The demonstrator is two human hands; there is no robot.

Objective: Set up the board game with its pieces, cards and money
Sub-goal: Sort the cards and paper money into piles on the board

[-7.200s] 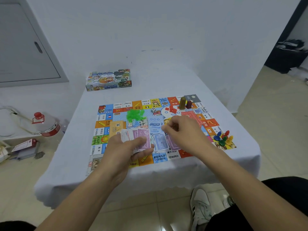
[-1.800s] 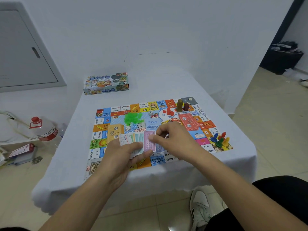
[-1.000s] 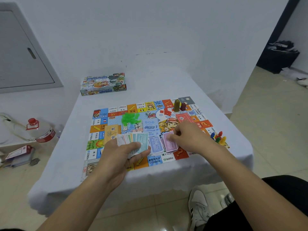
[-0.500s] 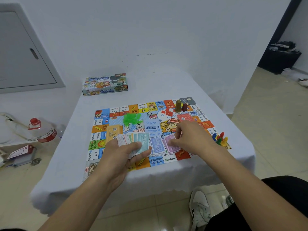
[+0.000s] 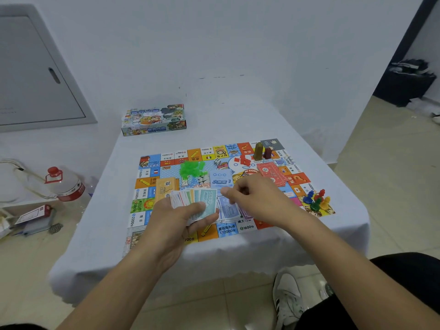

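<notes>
While left hand [image 5: 176, 225] grips fanned money [image 5: 194, 201], right hand [image 5: 259, 198] hovers beside, fingers curled, empty

The right hand [image 5: 258, 198] hides most of the purple notes [image 5: 245, 213]; its fingers' grip is unclear.

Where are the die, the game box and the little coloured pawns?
die [image 5: 217, 162], head view, on its white upper face.
game box [image 5: 153, 119], head view, middle of its printed lid.
coloured pawns [image 5: 316, 201], head view, centre of the cluster.

"1000" on teal banknote [image 5: 207, 203], "$2000", "$1600" on game board [image 5: 247, 227]
</notes>
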